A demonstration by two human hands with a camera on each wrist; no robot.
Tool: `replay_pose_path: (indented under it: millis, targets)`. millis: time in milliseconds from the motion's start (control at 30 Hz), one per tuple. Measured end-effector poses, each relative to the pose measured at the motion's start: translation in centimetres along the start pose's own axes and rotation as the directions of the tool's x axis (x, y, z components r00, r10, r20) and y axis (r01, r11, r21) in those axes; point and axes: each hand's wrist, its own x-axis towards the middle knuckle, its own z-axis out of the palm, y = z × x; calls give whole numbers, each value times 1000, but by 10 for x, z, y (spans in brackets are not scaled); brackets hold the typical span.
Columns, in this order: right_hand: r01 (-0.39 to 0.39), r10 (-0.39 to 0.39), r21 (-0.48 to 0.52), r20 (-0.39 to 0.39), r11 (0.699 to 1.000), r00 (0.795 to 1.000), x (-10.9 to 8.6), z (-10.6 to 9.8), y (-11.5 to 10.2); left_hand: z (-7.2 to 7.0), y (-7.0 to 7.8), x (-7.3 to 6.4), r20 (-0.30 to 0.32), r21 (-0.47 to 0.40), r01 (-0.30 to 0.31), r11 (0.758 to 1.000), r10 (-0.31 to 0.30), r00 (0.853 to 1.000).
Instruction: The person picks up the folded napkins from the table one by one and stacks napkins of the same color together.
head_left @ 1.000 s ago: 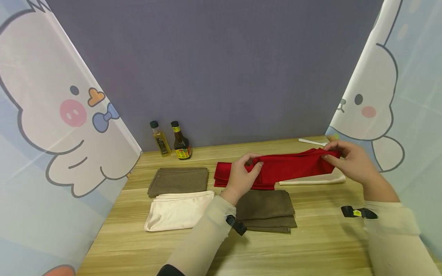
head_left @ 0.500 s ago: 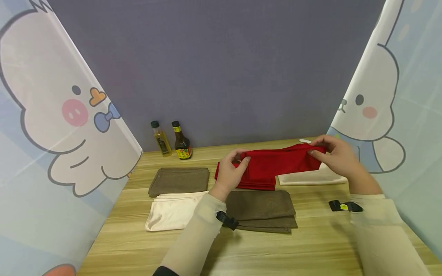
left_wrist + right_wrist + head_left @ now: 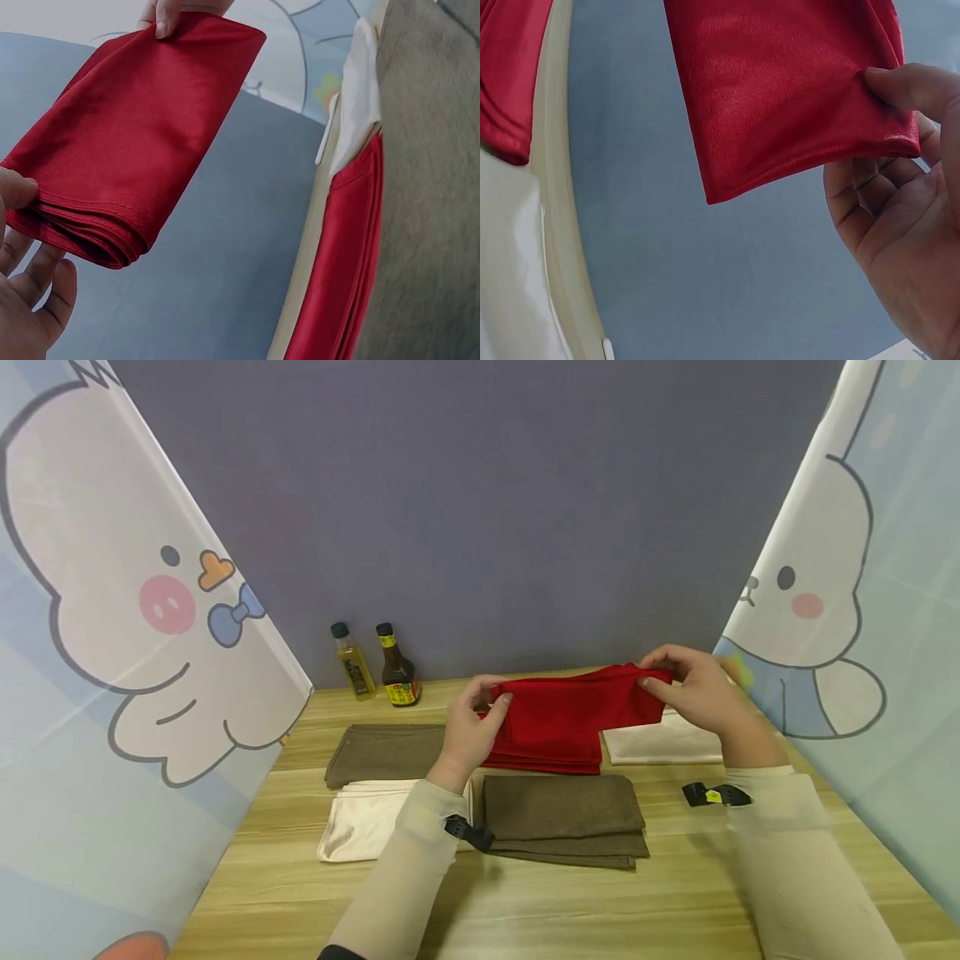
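A folded red cloth [image 3: 577, 706] is stretched between both hands, raised over a stack of folded red cloth [image 3: 555, 763] on the table. My left hand [image 3: 471, 727] pinches its left end, thumb on top and fingers beneath; several folded layers show there in the left wrist view. At the other end my right hand [image 3: 915, 195] pinches the corner between thumb and fingers. In the left wrist view the held cloth [image 3: 142, 127] hangs apart from the red stack [image 3: 341, 255]. Part of that stack is hidden behind the held cloth in the head view.
A folded cream cloth [image 3: 660, 745] lies right of the red stack. Nearer are brown cloths [image 3: 562, 810]. To the left lie another brown cloth [image 3: 386, 752] and a cream cloth [image 3: 363, 827]. An oil bottle [image 3: 354, 667] and a dark sauce bottle [image 3: 399, 670] stand against the back wall.
Both hands have moved left with the red cloth, and the right hand has also risen slightly. The held cloth now sits more squarely above the red stack. The grip is unchanged.
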Motion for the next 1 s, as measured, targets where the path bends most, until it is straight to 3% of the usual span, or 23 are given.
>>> replay_pose_path:
  millis: [300, 500, 633, 867, 1000]
  targets:
    - [18, -20, 90, 19, 996, 1000, 11, 21, -8, -23, 30, 2, -27, -34, -24, 999, 24, 999]
    - [49, -54, 128, 32, 991, 998, 13, 34, -9, -35, 29, 4, -36, -25, -60, 998, 59, 998]
    - [54, -58, 127, 24, 990, 998, 13, 40, -12, -41, 28, 5, -32, -14, -38, 999, 38, 999]
    - [67, -69, 150, 5, 986, 998, 11, 44, -49, -49, 27, 5, -22, -29, -10, 1000, 9, 1000]
    - [57, -58, 159, 2, 986, 998, 11, 47, -49, -50, 23, 5, -23, -51, -9, 999, 8, 1000]
